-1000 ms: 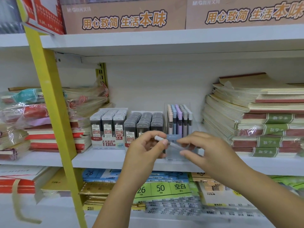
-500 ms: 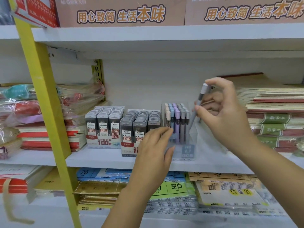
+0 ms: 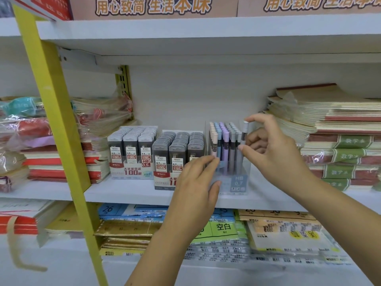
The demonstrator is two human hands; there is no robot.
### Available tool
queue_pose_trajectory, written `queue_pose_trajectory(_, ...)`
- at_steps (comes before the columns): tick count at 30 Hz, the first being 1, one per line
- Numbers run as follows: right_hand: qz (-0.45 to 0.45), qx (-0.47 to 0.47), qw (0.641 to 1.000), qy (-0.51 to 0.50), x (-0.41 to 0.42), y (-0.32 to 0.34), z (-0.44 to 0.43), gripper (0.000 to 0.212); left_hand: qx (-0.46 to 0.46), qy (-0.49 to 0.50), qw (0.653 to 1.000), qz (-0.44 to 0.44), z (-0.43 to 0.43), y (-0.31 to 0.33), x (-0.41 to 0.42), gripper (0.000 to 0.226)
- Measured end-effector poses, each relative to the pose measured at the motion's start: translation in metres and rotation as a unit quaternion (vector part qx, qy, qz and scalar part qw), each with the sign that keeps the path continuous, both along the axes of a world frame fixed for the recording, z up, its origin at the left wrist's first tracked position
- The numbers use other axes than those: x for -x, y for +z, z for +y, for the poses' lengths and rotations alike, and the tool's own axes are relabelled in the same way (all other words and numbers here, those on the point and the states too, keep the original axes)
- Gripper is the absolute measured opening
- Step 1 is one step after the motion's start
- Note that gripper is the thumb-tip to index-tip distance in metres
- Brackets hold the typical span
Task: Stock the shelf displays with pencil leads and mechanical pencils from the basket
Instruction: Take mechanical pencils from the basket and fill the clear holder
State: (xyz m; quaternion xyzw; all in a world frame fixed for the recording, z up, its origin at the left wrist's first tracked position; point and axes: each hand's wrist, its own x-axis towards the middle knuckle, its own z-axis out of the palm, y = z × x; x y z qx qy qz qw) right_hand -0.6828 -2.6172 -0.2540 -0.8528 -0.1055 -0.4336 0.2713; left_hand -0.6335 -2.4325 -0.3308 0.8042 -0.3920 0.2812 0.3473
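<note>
Overhead on the banner (image 3: 153,6), 用心致简 生活本味; below on the shelf (image 3: 123,193), a lead display (image 3: 132,153) marked 0.5, HB and 100, then a second lead display (image 3: 177,155) marked 0.7 and 100. Next, the left hand (image 3: 195,182), fingers straight against the front of the clear pencil display (image 3: 239,183) labelled HB 0.7, holding nothing, and the right hand (image 3: 272,149) pinching a grey mechanical pencil (image 3: 244,134) upright, cap and mid-barrel, at the display's right-hand row. Likely light, stiff, slick plastic with a delicate tip: best held mid-barrel and lowered straight; far right, notebooks (image 3: 340,141) marked 数字本.
</note>
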Motion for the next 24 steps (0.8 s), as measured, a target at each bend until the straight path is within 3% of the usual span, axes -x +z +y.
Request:
queue_pose_trajectory(15, 0.056, 0.016, 0.996, -0.062, 0.001, -0.011, -0.005, 0.047, -0.001, -0.009, 1.000, -0.001, 0.000, -0.004, -0.001, 0.053)
queue_pose_trajectory(19, 0.028, 0.027, 0.996, -0.086, -0.003, -0.019, -0.004, 0.040, 0.002, -0.021, 1.000, 0.003, 0.000, -0.005, -0.003, 0.055)
queue_pose_trajectory(24, 0.013, -0.053, 0.997, -0.054, 0.011, -0.035, 0.004, 0.052, 0.018, -0.008, 1.000, -0.004, 0.015, -0.015, 0.013, 0.053)
